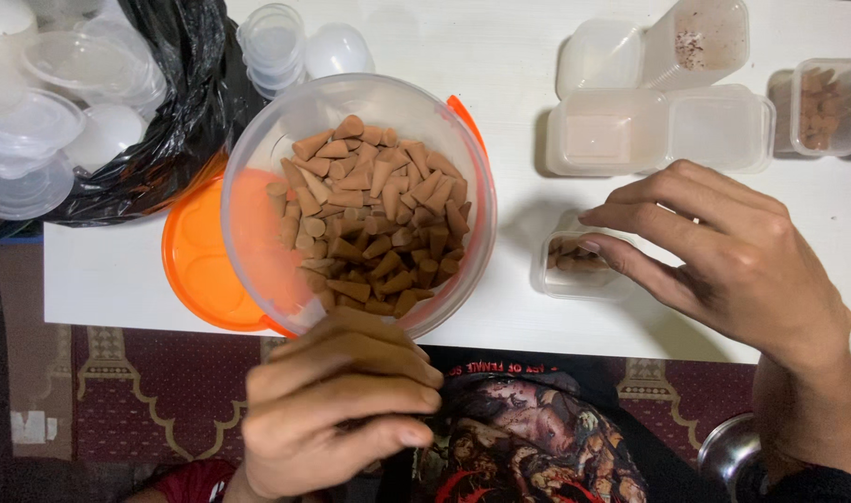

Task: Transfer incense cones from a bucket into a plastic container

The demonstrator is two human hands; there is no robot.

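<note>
Item: tub (258, 233), clear round plastic, tilted toward the near edge of the table (500, 56) over an orange lid (197, 265). Contents: brown cones (374, 219), heaped on the tub's right side.

Left hand (337, 410): fingers curled shut on the tub's near rim, propping the tilt.

Right hand (723, 256): fingers loosely spread, tips at a small clear box (579, 270) right of the tub, touching its rim or just above; nothing seen pinched between them. Box already holds a few cones.

Far right: empty square boxes (658, 126), some stacked; one filled box (826, 107) at the edge.

Far left: black bag (183, 102) with round clear lids (34, 140).

Handling note: judged best to keep the tilt steady so cones stay within reach, pinch a few at a time, and set them low into the box so none roll off the table.
</note>
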